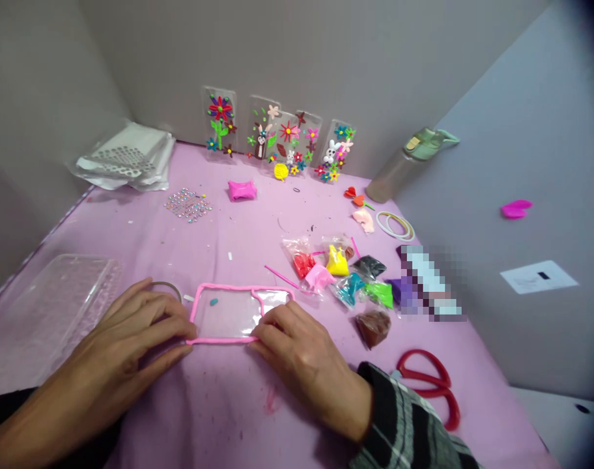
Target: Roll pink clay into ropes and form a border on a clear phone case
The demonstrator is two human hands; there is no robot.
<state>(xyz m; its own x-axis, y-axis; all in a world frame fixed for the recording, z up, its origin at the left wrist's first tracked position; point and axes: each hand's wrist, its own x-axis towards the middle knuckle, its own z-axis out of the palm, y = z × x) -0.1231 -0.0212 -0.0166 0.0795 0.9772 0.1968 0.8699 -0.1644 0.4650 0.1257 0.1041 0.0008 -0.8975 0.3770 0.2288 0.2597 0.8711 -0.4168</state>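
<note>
Head camera shows a clear plastic phone case edged with a pink clay strip [231,312] lying flat on the lilac table [219,404]. Left hand [126,339] pinches its left end; right hand [301,352] presses fingertips on its near edge. Small bags of coloured clay [343,273] lie just beyond, red-handled scissors [431,384] to the right.
</note>
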